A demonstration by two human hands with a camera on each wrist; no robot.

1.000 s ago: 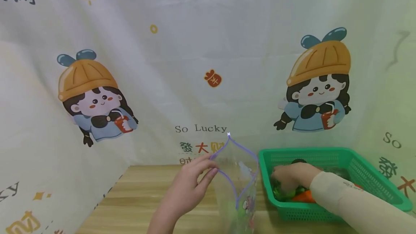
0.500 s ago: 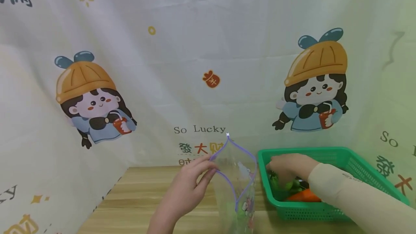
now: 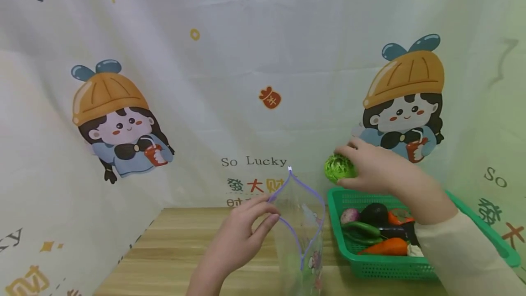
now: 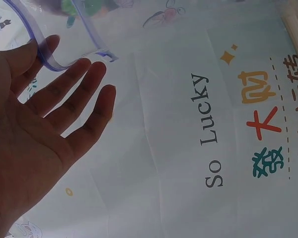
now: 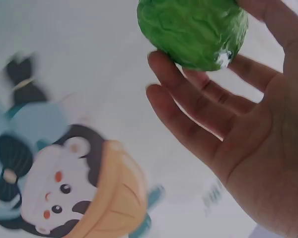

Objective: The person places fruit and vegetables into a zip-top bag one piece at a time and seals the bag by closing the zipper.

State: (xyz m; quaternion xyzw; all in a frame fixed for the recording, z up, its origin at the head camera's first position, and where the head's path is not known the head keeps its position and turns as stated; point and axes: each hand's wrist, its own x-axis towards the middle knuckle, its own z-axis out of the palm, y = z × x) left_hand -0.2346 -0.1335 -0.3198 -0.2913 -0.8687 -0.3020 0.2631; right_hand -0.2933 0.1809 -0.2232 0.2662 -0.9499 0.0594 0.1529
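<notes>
My left hand [image 3: 236, 236] pinches the purple-edged rim of a clear zip bag [image 3: 302, 241] between thumb and fingers. The bag stands upright with its mouth spread wide, and something green shows low inside. In the left wrist view, the rim [image 4: 52, 62] passes between the thumb and index finger of that hand [image 4: 44, 119]. Up and right of the bag, my right hand [image 3: 378, 168] grips a round green cabbage [image 3: 339, 168] in its fingertips, above the basket. In the right wrist view the cabbage [image 5: 193, 29] looks glossy and wrinkled.
A green plastic basket [image 3: 386, 268] stands right of the bag. In it lie a carrot [image 3: 386, 246], a green pepper [image 3: 361, 232], a dark round vegetable [image 3: 374, 214], a purple-white one [image 3: 350, 216] and more. A printed cloth [image 3: 222, 81] hangs behind the wooden table [image 3: 172, 250].
My right hand has risen out of the basket with the cabbage, uncovering the vegetables there. The left hand still holds the bag's rim in nearly the same place.
</notes>
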